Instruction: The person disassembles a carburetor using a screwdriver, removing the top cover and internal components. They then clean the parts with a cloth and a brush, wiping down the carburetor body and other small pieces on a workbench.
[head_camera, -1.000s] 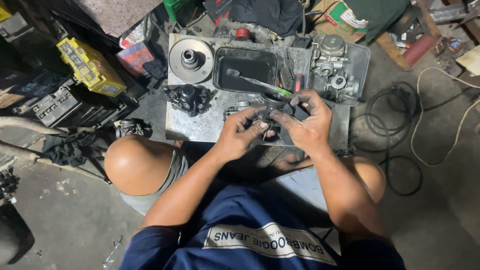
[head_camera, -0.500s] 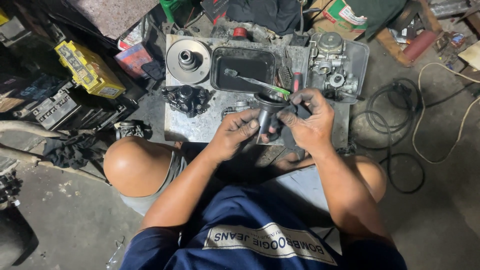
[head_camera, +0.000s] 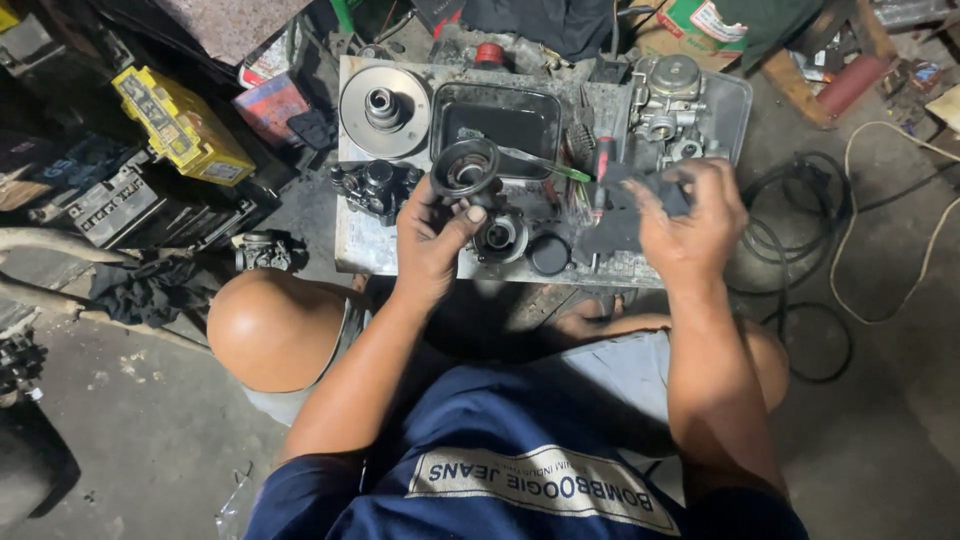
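My left hand (head_camera: 432, 245) holds up a round black ring-shaped part (head_camera: 464, 168) by its rim, above a metal tray (head_camera: 360, 250) on the floor. My right hand (head_camera: 692, 220) grips a dark rag or rubber piece (head_camera: 625, 215) off to the right. Between the hands, on the tray, sit a round metal housing (head_camera: 500, 236) and a small black cap (head_camera: 549, 255). I am squatting, knees on either side.
On the tray also lie a metal pulley disc (head_camera: 384, 108), a black rectangular pan (head_camera: 505, 118) with a green-handled brush (head_camera: 545, 165), a black engine part (head_camera: 375, 187) and a carburettor (head_camera: 665, 105). Yellow battery (head_camera: 180, 125) at left; cables (head_camera: 800, 250) at right.
My hands were together on one part; now they have drawn apart. The left lifts the black ring away, the right has moved right with the dark piece.
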